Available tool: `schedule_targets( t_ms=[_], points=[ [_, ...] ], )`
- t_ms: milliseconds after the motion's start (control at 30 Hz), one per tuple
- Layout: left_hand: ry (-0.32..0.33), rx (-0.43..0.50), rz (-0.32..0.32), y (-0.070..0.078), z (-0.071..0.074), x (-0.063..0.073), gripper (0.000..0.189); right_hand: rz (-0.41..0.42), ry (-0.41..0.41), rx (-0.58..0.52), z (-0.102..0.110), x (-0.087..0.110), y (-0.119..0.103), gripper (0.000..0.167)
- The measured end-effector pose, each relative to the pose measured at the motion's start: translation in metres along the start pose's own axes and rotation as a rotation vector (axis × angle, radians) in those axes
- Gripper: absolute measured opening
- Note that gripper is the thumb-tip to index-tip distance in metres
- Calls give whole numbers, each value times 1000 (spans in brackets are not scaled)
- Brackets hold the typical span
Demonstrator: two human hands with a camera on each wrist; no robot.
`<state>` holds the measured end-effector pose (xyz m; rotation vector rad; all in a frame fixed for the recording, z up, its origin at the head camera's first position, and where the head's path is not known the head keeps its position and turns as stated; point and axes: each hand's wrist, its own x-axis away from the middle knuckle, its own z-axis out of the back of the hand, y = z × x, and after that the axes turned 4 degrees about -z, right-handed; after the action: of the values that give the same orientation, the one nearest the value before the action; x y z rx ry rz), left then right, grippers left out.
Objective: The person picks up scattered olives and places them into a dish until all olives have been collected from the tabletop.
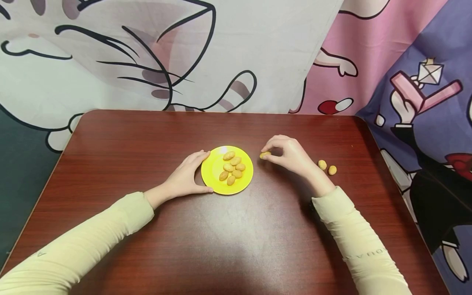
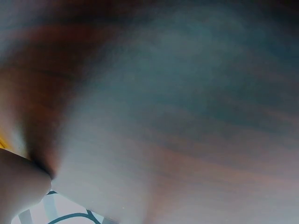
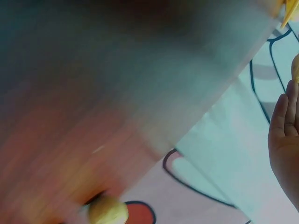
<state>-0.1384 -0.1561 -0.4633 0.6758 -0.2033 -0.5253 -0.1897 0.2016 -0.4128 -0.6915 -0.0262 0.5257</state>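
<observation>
Plate (image 1: 212, 166) and its seven pieces (image 1: 228, 167) sit on the table (image 1: 228, 237) in my head view, the left hand (image 1: 184, 175) touching the rim with spread thumb and fingers. Right of it, the right hand (image 1: 291, 155) pinches another piece (image 1: 263, 155); two more (image 1: 322, 164) lie near that wrist. My left wrist view is mostly blur. My right wrist view shows the pinched piece at the fingertips (image 3: 291, 91).

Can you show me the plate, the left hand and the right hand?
Plate (image 1: 211, 171): head view, bare left part.
Left hand (image 1: 185, 176): head view, back of hand.
Right hand (image 1: 289, 154): head view, back of hand.
</observation>
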Motion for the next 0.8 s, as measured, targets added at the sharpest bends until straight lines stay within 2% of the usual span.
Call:
schedule_targets(
  t_ms=[500, 800],
  points=[
    [0, 1, 7, 0, 1, 0, 116, 108, -38, -40, -27, -32, -31, 11],
    [-3, 0, 2, 0, 1, -1, 117, 140, -68, -39, -44, -48, -47, 12]
  ],
)
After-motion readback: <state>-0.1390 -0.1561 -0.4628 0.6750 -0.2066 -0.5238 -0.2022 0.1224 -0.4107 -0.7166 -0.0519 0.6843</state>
